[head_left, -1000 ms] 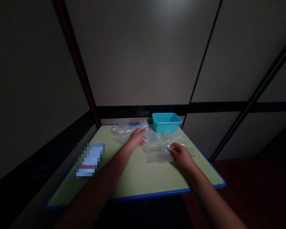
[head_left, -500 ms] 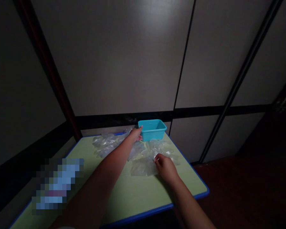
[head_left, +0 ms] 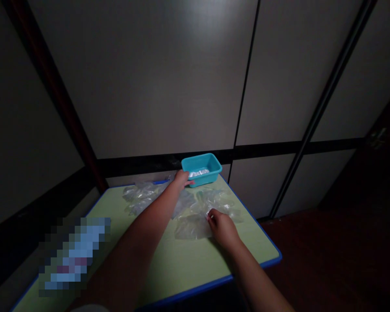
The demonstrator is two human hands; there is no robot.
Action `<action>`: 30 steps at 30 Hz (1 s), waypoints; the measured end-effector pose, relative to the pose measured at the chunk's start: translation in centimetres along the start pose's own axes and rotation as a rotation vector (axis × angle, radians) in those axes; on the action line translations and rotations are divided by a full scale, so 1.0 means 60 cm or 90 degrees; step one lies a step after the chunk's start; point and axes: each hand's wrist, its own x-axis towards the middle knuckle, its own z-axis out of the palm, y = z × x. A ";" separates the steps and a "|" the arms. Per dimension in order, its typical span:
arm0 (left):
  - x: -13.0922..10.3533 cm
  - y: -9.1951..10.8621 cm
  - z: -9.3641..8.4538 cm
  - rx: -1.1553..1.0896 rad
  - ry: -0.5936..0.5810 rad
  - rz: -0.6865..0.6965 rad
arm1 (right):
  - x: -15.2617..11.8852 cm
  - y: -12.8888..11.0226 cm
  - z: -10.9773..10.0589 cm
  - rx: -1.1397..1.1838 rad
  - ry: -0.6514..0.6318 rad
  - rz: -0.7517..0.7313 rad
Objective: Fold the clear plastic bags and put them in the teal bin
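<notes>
My left hand (head_left: pixel 183 178) reaches across the table and grips the near left side of a turquoise plastic basket (head_left: pixel 211 177), which is tilted towards me. Something whitish and shiny (head_left: pixel 199 172) shows on the basket's floor. My right hand (head_left: pixel 221 226) is closed, thumb and fingertips pinching a clear plastic bag (head_left: pixel 193 226) that lies crumpled on the table. More clear plastic bags (head_left: pixel 139 197) lie to the left, partly behind my left forearm.
The light green table (head_left: pixel 178 268) has a blue edge and stands against a grey panelled wall (head_left: pixel 149 86). A pixelated blue item (head_left: pixel 79 251) lies at the table's left. Dark red floor (head_left: pixel 305 251) is at right.
The basket has tipped towards me and shifted slightly left in view, with my left hand on it, so its inside shows. My right hand stays on the plastic bag.
</notes>
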 end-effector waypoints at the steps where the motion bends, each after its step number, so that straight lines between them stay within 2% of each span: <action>1: -0.002 0.005 -0.004 0.007 0.002 0.009 | 0.000 0.000 0.000 -0.006 -0.001 -0.001; 5: -0.028 0.029 -0.041 0.039 0.008 0.048 | 0.000 0.002 0.002 -0.019 -0.002 -0.009; 11: -0.128 0.047 -0.151 0.075 0.048 0.114 | -0.002 0.002 0.000 -0.009 -0.006 -0.038; 16: -0.233 0.025 -0.253 0.080 0.085 0.113 | -0.006 -0.005 -0.012 0.017 0.002 -0.088; 20: -0.318 -0.011 -0.312 0.047 0.113 0.113 | -0.020 -0.010 -0.037 0.027 -0.006 -0.094; 24: -0.387 -0.051 -0.336 0.023 0.129 0.032 | -0.035 -0.004 -0.078 0.019 0.016 -0.102; 27: -0.419 -0.077 -0.335 -0.023 0.151 -0.002 | -0.041 -0.007 -0.118 0.011 0.060 -0.113; 30: -0.439 -0.096 -0.327 -0.032 0.145 -0.013 | -0.046 -0.029 -0.165 -0.013 0.131 -0.124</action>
